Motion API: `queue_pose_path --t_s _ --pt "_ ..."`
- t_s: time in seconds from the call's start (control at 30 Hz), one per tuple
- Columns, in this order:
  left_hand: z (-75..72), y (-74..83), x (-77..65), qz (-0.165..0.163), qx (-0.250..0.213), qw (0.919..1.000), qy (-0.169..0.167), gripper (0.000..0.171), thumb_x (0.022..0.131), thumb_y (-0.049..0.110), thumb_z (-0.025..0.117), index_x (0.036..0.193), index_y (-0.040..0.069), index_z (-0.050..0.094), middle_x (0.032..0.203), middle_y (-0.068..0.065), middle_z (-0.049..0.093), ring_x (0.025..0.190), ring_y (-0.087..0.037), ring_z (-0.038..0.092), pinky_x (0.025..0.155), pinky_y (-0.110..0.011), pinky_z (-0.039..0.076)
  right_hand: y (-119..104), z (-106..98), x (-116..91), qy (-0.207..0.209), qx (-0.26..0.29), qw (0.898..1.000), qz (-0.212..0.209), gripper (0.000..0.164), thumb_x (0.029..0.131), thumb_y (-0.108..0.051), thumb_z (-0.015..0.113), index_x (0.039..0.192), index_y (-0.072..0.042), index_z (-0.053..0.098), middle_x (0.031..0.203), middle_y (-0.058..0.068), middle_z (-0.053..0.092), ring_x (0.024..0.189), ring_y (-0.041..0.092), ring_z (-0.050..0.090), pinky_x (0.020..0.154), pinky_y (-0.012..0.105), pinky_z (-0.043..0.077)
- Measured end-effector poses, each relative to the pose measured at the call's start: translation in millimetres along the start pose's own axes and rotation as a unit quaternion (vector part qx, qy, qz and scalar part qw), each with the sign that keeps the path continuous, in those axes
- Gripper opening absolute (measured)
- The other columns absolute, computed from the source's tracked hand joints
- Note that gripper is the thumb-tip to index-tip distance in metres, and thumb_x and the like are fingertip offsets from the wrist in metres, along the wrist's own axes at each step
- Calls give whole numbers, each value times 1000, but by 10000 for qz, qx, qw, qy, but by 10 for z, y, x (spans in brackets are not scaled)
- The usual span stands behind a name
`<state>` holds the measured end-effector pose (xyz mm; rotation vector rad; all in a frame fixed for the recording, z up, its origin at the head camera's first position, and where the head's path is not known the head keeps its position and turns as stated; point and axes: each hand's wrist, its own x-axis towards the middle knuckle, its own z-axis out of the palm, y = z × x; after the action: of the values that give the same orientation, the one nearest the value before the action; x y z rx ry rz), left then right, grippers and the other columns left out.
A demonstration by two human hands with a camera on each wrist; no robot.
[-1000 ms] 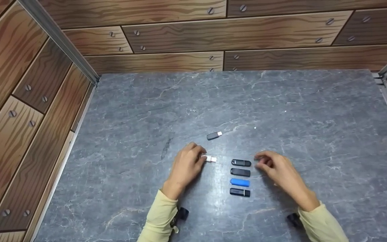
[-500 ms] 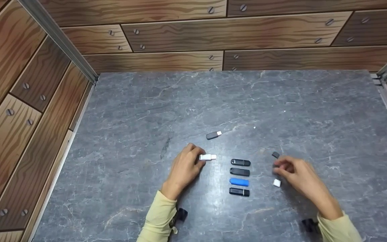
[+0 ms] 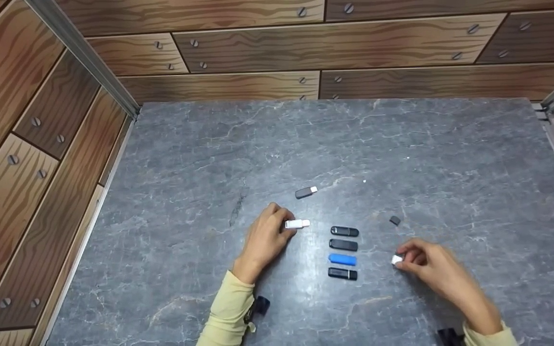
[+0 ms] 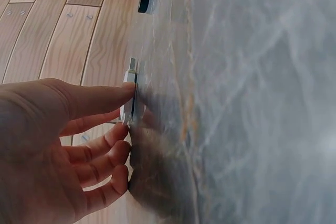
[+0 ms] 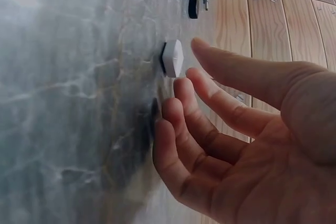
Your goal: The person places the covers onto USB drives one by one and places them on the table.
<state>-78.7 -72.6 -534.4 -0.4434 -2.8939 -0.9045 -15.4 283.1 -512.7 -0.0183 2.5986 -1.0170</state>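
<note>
My left hand (image 3: 266,235) pinches a white USB stick (image 3: 296,224) between thumb and fingers, low over the table, its plug pointing right. In the left wrist view the thumb lies across the near side of the white USB stick (image 4: 129,78). My right hand (image 3: 438,264) is at a small white cap (image 3: 396,259) on the table to the right. In the right wrist view the white cap (image 5: 174,59) sits just beyond the fingertips, and a gap shows between it and the thumb. A dark grey cap (image 3: 395,220) lies farther back.
Between the hands is a column of USB sticks: a black one (image 3: 344,231), another black one (image 3: 343,245), a blue one (image 3: 342,259) and a third black one (image 3: 342,274). Behind the left hand lies an uncapped dark grey USB stick (image 3: 305,192). Wood-patterned panels (image 3: 258,48) border the table.
My right hand has moved right and toward me, from beside the column of USB sticks, past the dark grey cap, to the white cap. The left hand keeps its place with the white USB stick.
</note>
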Motion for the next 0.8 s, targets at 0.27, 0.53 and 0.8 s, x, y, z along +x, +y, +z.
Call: queue_pose_path --t_s 0.27,0.53,0.8 --pt "1 7 23 -78 147 9999 -36 16 88 20 86 98 14 76 86 -1 62 76 -15 54 64 -33 49 21 78 -34 308 -112 9994 -149 26 86 -13 87 105 -3 72 82 -1 67 68 2 55 64 21 46" --pt "1 -2 -1 -136 -167 9998 -22 18 84 9 87 98 7 75 88 -6 65 78 -17 57 70 -34 52 9 104 -30 304 -126 9994 -58 23 87 -13 86 102 -4 71 81 -1 66 67 4 53 62 22 44" --pt "-29 2 -14 -174 -293 9994 -74 15 87 11 84 98 8 75 87 -7 68 75 -19 61 68 -34 53 5 128 -24 510 -134 9986 -9 21 90 -15 84 102 -4 72 83 0 68 69 6 56 63 22 45"
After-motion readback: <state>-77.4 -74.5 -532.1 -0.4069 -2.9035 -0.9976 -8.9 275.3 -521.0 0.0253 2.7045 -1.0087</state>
